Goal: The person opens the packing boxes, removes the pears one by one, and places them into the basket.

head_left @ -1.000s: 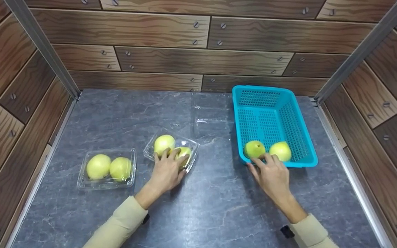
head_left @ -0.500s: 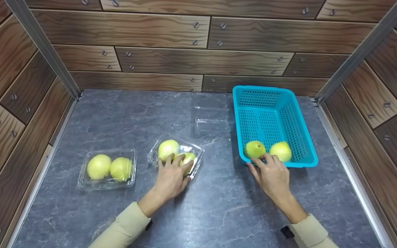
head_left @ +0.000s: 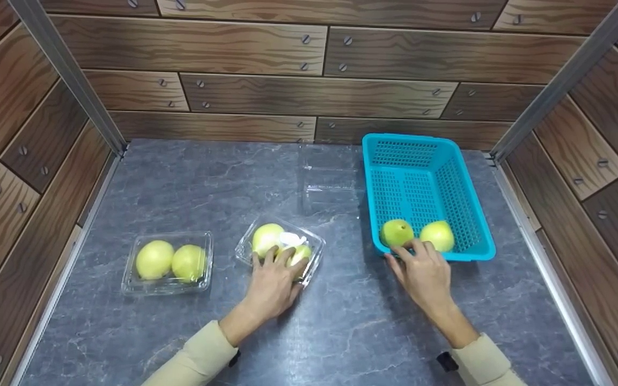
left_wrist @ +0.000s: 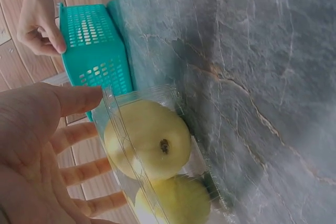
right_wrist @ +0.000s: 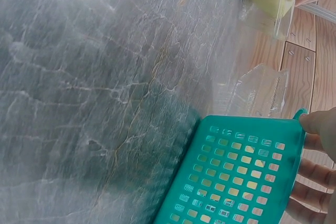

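Note:
My left hand (head_left: 270, 287) rests on a clear plastic clamshell box (head_left: 318, 249) in the middle of the table, its extended fingers spread over the top. Two round yellow-green pears (head_left: 267, 238) sit inside, one partly covered by the fingers in the head view. In the left wrist view, the thumb touches the box's upper edge and a brown spot shows on the nearer pear (left_wrist: 149, 137). My right hand (head_left: 426, 276) pinches the near rim of a turquoise basket (head_left: 464, 187), thumb outside and fingers over the edge. Two pears (head_left: 436, 236) lie at the basket's near end.
To the left stands another clear box (head_left: 129, 287) with two pears (head_left: 154, 260). An empty clear box (head_left: 330, 185) lies beside the basket's left side, towards the back. Wood-patterned walls (head_left: 250, 51) enclose the grey marbled table (head_left: 191, 182) at the back and sides.
My left hand and the box under it have slid a little to the right and towards me. My right hand and the basket have stayed put.

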Available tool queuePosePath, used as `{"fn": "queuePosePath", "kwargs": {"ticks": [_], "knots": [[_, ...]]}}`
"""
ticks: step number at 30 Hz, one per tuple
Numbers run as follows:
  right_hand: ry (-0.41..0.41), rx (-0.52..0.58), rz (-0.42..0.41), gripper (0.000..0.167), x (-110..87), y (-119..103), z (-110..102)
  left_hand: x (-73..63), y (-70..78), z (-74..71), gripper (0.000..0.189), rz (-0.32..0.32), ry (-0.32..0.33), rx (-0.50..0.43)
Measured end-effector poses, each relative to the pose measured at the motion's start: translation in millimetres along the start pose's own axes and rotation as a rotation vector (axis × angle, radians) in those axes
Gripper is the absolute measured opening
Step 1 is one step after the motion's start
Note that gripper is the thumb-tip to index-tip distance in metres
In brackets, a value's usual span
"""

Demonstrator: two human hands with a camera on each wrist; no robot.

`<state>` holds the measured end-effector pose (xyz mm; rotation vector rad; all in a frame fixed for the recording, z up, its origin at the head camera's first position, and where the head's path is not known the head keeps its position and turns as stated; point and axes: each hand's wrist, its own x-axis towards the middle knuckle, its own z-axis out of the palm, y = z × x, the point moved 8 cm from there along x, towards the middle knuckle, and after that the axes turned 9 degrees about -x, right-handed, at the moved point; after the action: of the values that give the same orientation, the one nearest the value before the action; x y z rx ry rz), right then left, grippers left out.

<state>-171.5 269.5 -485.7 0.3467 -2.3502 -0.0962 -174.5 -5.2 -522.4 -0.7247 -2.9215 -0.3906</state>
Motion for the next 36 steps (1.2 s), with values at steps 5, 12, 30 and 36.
{"fn": "queuePosePath", "kwargs": {"ticks": [5,12,30,36], "knots": [[0.005,0.002,-0.002,0.026,-0.9,0.2,-0.5,-3.1,5.8,0.1,0.053,0.002,0.004,0.004],[-0.008,0.0,0.005,0.025,-0.7,1.8,-0.5,-5.0,13.8,1.5,0.054,0.007,-0.01,0.018],[0.0,0.048,0.02,0.032,2.6,-3.8,-1.9,-7.7,5.8,-1.9,0.082,0.059,0.001,0.026],[0.001,0.083,-0.029,0.039,7.1,-23.9,-3.1,-11.9,-16.9,-7.9,0.086,0.117,0.057,-0.023]]}}
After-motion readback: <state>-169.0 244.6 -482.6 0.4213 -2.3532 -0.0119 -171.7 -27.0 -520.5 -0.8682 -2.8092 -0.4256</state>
